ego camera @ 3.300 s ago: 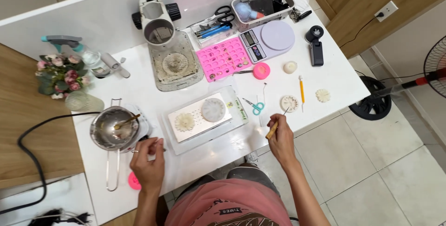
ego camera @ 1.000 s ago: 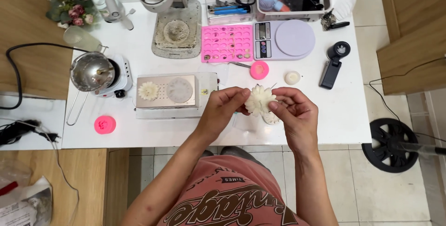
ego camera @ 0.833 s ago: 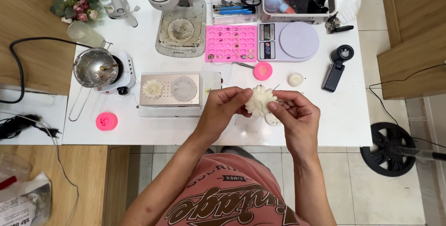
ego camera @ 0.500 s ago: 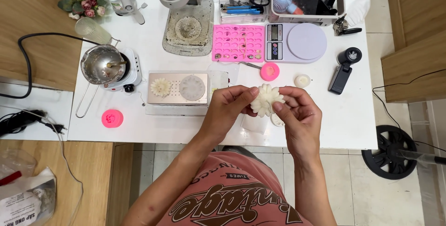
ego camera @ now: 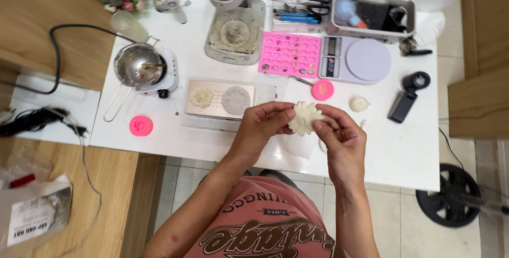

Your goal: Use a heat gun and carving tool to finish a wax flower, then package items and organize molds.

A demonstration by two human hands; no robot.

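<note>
Both hands, the left hand (ego camera: 261, 125) and right hand (ego camera: 339, 133), are pinching one cream, petal-shaped wax flower (ego camera: 304, 117) above the white counter (ego camera: 392, 147).

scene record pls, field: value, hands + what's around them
left hand: pinches the cream flower-shaped wax piece from its left side
right hand: grips the same flower from the right
surface: white table
behind hands: clear tray with a flower cast and a round disc
left of tray: steel melting pot on a white heater
further back: pink silicone mould, lilac kitchen scale
</note>
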